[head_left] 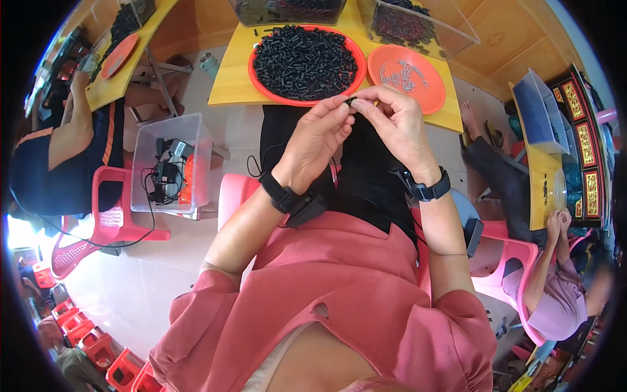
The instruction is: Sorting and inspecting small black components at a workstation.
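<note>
My left hand [318,132] and my right hand [394,124] meet at the near edge of the table. Between their pinched fingertips is a small black part [350,102], mostly covered by the fingers, so its exact shape is hidden. Just beyond my hands lies a round red tray [361,68] heaped with small black plastic pieces [304,62]. To its right, partly behind my right hand, rests an orange plate [428,78] with a scatter of small silvery pieces [405,75].
Two clear bins of dark pieces, one behind the red tray and a right-hand bin [418,29], stand on the yellow table [228,78]. A clear box [173,163] with cables and adapters is on the left. People sit at tables on both sides.
</note>
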Motion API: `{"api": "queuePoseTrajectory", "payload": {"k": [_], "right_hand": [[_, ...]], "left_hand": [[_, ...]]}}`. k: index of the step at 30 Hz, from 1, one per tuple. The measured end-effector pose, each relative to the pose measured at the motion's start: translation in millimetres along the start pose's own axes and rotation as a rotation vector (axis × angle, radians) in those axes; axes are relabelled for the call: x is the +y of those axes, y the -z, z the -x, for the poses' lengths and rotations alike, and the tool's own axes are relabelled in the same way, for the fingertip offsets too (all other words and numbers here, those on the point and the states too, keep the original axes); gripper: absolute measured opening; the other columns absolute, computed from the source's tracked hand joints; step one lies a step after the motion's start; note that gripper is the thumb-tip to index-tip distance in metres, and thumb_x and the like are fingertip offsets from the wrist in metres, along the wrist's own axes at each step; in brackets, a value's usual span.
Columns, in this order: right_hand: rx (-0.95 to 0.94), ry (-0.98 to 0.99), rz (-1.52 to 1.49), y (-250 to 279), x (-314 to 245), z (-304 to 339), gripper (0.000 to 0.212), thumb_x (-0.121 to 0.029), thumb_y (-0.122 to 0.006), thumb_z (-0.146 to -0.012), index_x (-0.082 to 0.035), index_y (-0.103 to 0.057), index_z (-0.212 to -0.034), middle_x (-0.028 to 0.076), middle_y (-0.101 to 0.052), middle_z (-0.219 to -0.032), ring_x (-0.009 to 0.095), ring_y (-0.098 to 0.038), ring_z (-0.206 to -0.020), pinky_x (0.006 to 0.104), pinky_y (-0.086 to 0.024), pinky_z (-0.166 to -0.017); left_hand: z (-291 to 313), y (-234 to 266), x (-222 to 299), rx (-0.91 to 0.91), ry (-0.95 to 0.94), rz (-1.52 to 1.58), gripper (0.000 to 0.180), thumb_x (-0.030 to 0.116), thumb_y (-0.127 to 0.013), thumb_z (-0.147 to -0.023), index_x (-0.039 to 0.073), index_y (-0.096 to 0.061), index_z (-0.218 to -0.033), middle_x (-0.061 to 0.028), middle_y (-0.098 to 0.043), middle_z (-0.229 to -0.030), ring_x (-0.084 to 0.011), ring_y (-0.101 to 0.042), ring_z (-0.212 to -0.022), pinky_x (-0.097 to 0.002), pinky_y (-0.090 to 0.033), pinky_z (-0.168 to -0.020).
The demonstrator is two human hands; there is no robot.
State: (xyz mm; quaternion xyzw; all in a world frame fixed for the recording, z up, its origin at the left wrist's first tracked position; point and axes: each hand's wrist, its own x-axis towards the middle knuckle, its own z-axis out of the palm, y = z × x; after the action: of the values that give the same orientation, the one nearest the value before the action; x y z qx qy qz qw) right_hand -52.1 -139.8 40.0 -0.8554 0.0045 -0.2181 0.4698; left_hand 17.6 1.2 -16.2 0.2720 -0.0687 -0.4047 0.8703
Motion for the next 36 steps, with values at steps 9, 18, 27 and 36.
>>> {"api": "queuePoseTrajectory", "payload": {"k": [9, 18, 27, 36], "right_hand": [[0.006, 0.012, 0.064, -11.9, 41.6, -40.7, 0.017, -0.018, -0.065, -0.083, -0.002, -0.068, -0.091, 0.007, -0.068, -0.076, 0.013, -0.059, -0.063, 0.0263, -0.046, -0.059], [-0.225, 0.179, 0.6, -47.0, 85.1, -120.6, 0.018, -0.01, -0.066, -0.076, -0.006, -0.069, -0.093, 0.014, -0.064, -0.084, 0.031, -0.061, -0.084, 0.0396, -0.048, -0.076], [-0.268, 0.195, 0.611, -55.8, 92.5, -121.1, 0.012, -0.01, -0.063, -0.073, -0.001, -0.065, -0.08, 0.019, -0.063, -0.085, 0.035, -0.06, -0.088, 0.0434, -0.048, -0.078], [-0.019, -0.007, -0.094, -32.3, 41.0, -67.7, 0.017, -0.012, -0.068, -0.077, 0.001, -0.064, -0.086, 0.008, -0.068, -0.074, 0.013, -0.066, -0.067, 0.0253, -0.052, -0.062]], "left_hand": [[-15.9, 23.2, 32.4, 0.041, -0.126, 0.092, 0.014, 0.011, -0.056, -0.092, 0.004, -0.056, -0.105, -0.0074, -0.063, -0.1, -0.0113, -0.06, -0.084, -0.0227, -0.05, -0.075], [-18.7, 43.1, 76.4, 0.091, -0.204, 0.212, 0.017, 0.008, -0.059, -0.089, 0.002, -0.056, -0.105, -0.0108, -0.063, -0.103, -0.014, -0.06, -0.083, -0.0236, -0.051, -0.076], [-18.5, 44.2, 75.2, 0.104, -0.191, 0.219, 0.019, 0.008, -0.06, -0.089, 0.001, -0.055, -0.106, -0.0119, -0.061, -0.104, -0.0139, -0.059, -0.081, -0.0236, -0.05, -0.074], [-11.8, 21.0, 60.3, 0.138, -0.163, -0.019, 0.017, 0.009, -0.059, -0.09, 0.004, -0.057, -0.106, -0.0079, -0.064, -0.096, -0.0104, -0.059, -0.078, -0.0216, -0.049, -0.071]]}}
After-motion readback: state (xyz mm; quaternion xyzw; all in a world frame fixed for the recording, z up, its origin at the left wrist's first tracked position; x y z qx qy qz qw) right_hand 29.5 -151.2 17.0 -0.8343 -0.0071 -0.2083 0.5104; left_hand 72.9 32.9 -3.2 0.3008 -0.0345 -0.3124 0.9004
